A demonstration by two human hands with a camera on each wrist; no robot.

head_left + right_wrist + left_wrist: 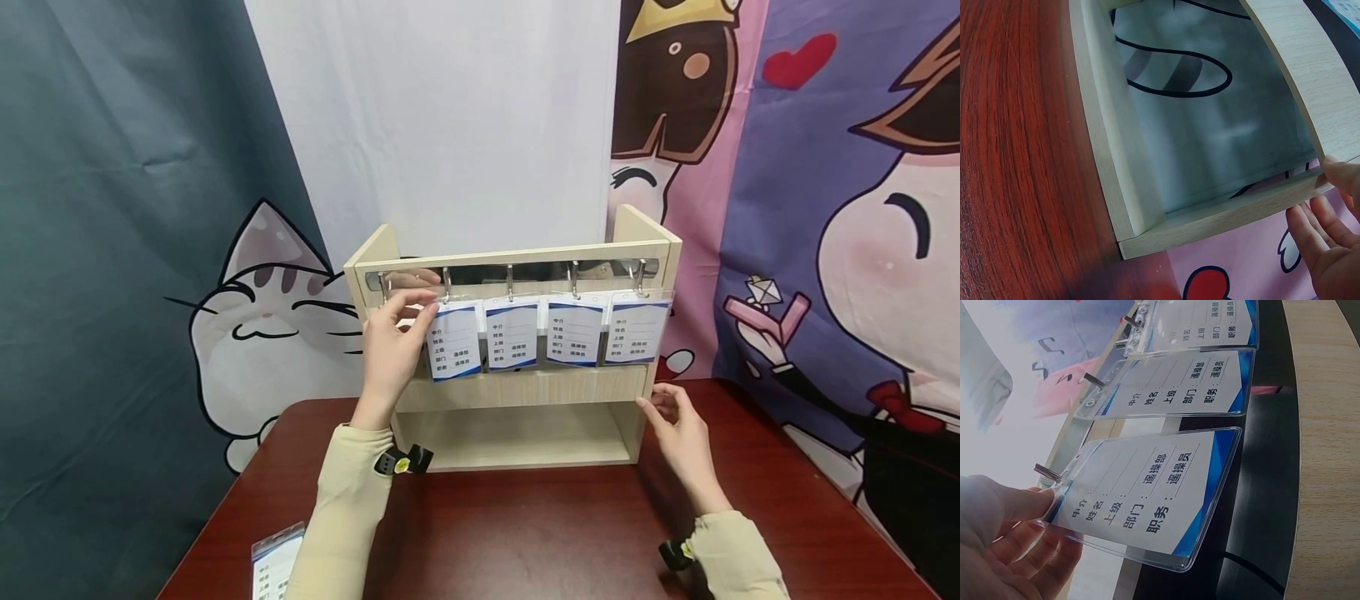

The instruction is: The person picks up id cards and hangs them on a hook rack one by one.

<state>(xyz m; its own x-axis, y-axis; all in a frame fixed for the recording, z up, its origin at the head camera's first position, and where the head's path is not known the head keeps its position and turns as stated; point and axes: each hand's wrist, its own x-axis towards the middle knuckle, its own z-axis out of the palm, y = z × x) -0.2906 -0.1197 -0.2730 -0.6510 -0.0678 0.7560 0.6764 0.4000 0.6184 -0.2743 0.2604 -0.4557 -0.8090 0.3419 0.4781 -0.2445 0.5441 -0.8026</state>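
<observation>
My left hand [395, 346] pinches the top corner of a clear plastic name badge [454, 343], thumb on its front and fingers behind. In the left wrist view that badge [1141, 500] hangs tilted at a metal hook [1047, 473]. Several badges like it, among them one [512, 335] beside it, hang in a row on the front of a pale wooden rack [517, 390]. My right hand [681, 437] holds the rack's right side panel [1235, 219] low down, with the thumb at the front edge and the fingers on the outer face.
Another badge [274, 562] lies on the dark red table [525, 533] at the front left, partly behind my left sleeve. The rack's leftmost hook [385, 286] shows above my left hand. Printed cartoon curtains [795, 250] hang behind the table.
</observation>
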